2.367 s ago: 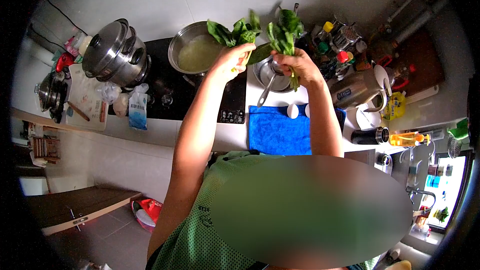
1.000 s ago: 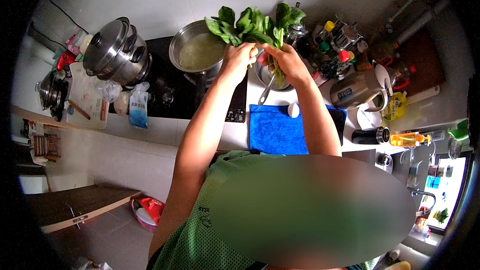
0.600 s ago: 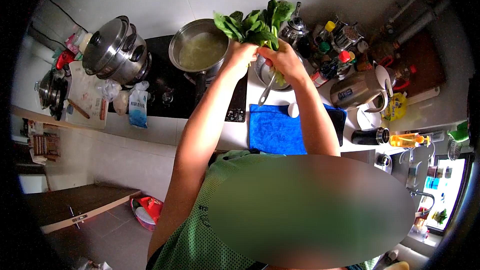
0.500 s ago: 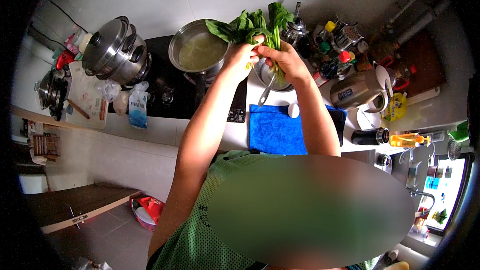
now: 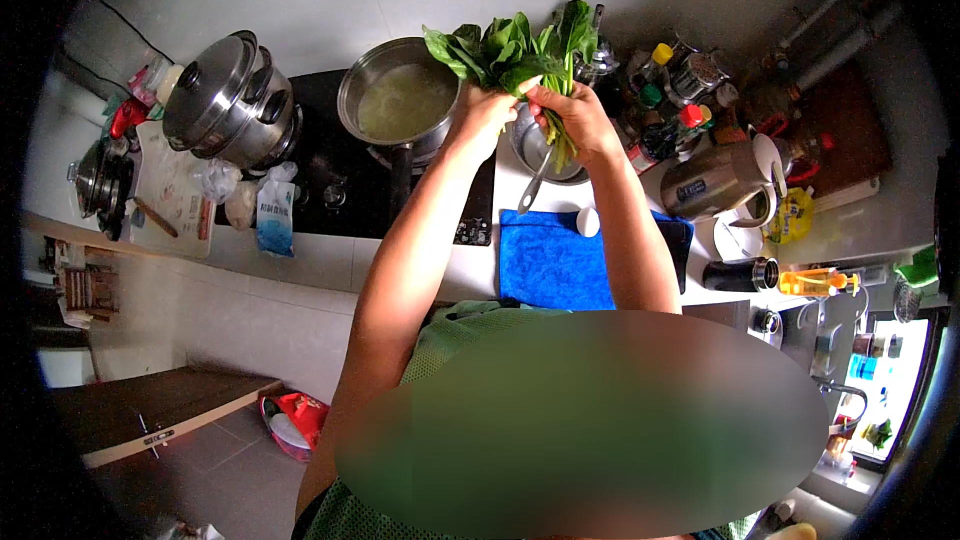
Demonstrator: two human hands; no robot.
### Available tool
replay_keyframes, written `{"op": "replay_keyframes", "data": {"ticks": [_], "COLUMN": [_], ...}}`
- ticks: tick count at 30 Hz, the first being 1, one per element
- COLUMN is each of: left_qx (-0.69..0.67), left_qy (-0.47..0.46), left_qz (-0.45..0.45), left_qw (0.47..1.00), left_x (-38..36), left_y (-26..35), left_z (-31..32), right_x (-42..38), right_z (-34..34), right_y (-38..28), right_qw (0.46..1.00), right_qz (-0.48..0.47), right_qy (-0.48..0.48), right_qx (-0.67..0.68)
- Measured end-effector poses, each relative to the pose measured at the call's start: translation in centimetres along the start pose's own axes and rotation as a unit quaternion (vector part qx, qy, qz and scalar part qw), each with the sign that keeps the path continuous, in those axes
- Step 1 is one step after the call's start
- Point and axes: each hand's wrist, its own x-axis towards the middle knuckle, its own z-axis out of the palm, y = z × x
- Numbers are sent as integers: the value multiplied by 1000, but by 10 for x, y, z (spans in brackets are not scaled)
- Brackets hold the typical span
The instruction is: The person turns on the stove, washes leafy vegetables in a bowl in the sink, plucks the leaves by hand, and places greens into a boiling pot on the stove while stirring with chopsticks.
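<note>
My left hand (image 5: 492,108) is closed round leafy greens (image 5: 500,48), whose broad dark leaves spread above it and lean left. Beside it, my right hand (image 5: 576,120) grips the greens by their pale stems, with leaves standing up above and stem ends hanging below. The two hands nearly touch. Under the right hand is a metal bowl (image 5: 524,145), partly hidden, and a metal utensil handle (image 5: 534,190) sticks out over its near edge. Left of my hands, an open pot (image 5: 400,102) holds cloudy pale liquid on the black stove (image 5: 318,145).
A lidded steamer pot (image 5: 225,105) stands on the stove's left, near a cutting board (image 5: 165,190). A blue towel (image 5: 550,260) lies in front of the bowl, beside a small white round object (image 5: 587,222). Bottles and a metal kettle (image 5: 710,183) stand at the right.
The greens in my right hand have shifted slightly right and their leaves lean more to the right. Both hands remain closed and close together over the bowl area.
</note>
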Motion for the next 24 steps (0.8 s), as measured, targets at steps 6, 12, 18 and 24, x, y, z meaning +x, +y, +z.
{"op": "replay_keyframes", "data": {"ticks": [6,12,18,24], "left_qx": [-202,-320,-248,52], "left_qy": [-25,-125,-34,29], "left_qz": [-67,-114,-53,37], "left_qw": [977,932,967,998], "left_x": [2,-8,-11,-7], "left_y": [1,9,14,22], "left_z": [6,4,1,11], "right_x": [-3,-7,-7,-4], "right_z": [8,9,7,9], "right_y": [-2,-10,-10,-3], "right_qw": [999,1000,990,961], "right_qz": [-7,-8,-39,-97], "right_qy": [30,-8,36,52], "right_qx": [33,27,-129,-254]}}
